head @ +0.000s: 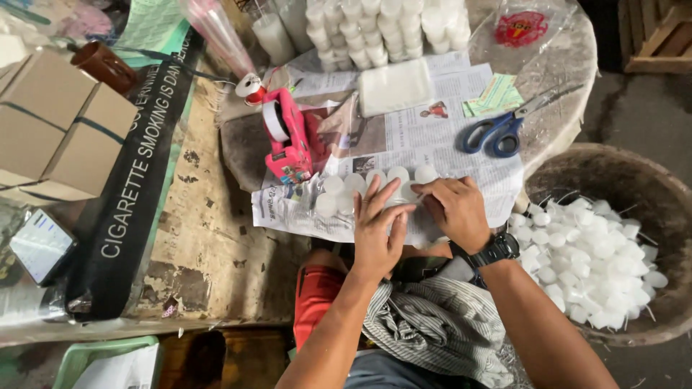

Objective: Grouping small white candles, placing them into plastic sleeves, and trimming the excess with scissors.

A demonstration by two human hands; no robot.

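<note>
Several small white candles (358,182) lie in rows inside a clear plastic bag on a newspaper sheet (425,140) on the round table. My left hand (378,230) rests flat on the near side of the bag, fingers spread. My right hand (454,209), with a black watch on the wrist, pinches the bag's edge beside the rightmost candles. Both hands touch the bag.
A pink tape dispenser (288,140) lies left of the candles. Blue-handled scissors (501,130) sit at the right. Packed candle stacks (382,29) stand at the back. A round basket (649,187) of loose white candles is at my right. Cardboard boxes (58,122) sit far left.
</note>
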